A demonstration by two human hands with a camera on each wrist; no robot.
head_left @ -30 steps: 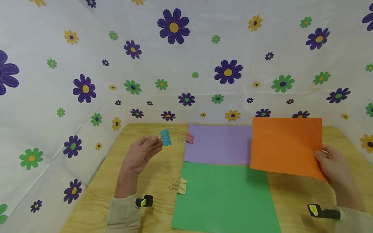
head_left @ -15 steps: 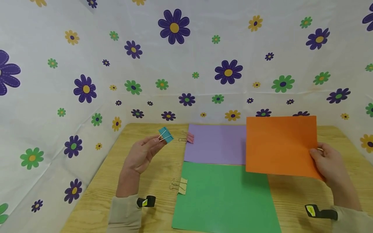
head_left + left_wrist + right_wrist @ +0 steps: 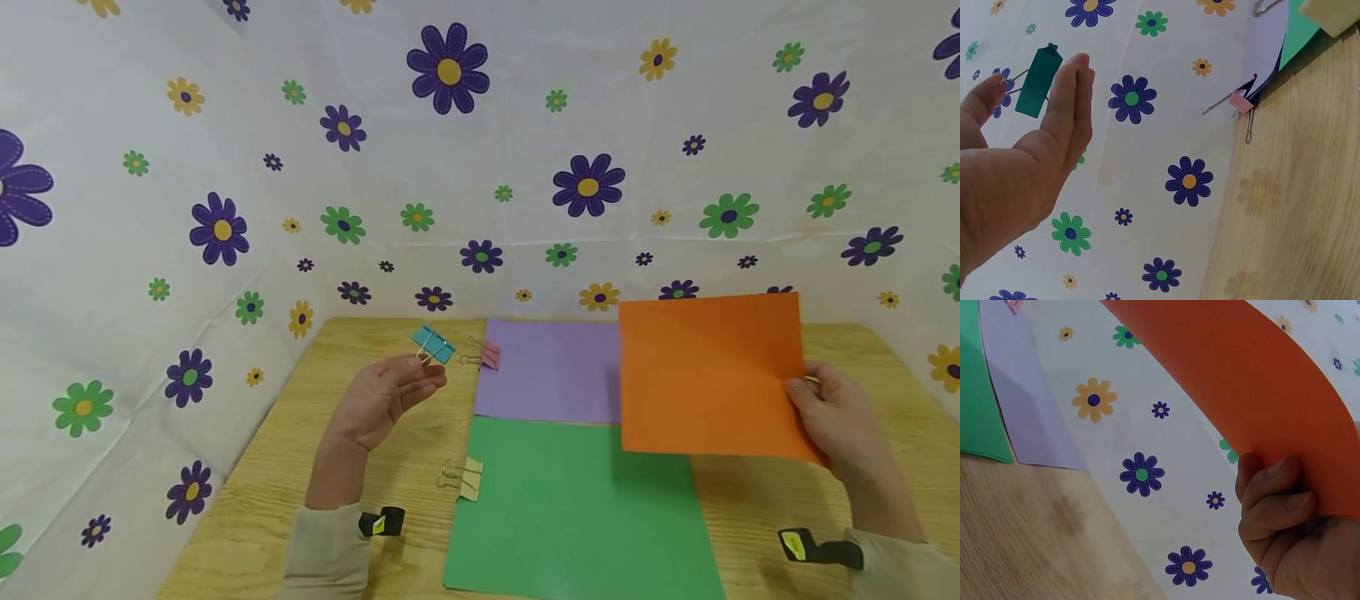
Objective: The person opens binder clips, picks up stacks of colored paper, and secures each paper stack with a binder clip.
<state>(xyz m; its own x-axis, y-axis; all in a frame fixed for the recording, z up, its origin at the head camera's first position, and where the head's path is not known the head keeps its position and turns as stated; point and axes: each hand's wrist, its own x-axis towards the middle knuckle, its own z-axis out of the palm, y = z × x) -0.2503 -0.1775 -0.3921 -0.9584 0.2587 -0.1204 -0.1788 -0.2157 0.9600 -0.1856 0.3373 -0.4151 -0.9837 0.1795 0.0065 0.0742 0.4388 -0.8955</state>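
Note:
Above the table's left side, my left hand [image 3: 382, 400] pinches a blue binder clip [image 3: 433, 344] by its wire handles between thumb and fingers. In the left wrist view the clip's body [image 3: 1039, 82] looks teal and its mouth bites nothing. My right hand [image 3: 843, 417] grips the right edge of an orange paper sheet [image 3: 708, 375], held raised over the right side. That sheet [image 3: 1260, 394] bends in a curve in the right wrist view. Below it lie a green sheet [image 3: 577, 508] and, behind, a purple sheet [image 3: 547, 367], partly hidden by the orange one.
A pink binder clip [image 3: 490, 355] sits on the purple paper's left edge. Another, pale yellow binder clip [image 3: 469, 480] is on the green paper's left edge. The wooden table [image 3: 390, 500] ends at a white floral cloth [image 3: 525, 150] at the back and left.
My left hand has turned the blue clip, so it now points up with its handles down, and has shifted slightly right. My right hand has carried the orange sheet a little left.

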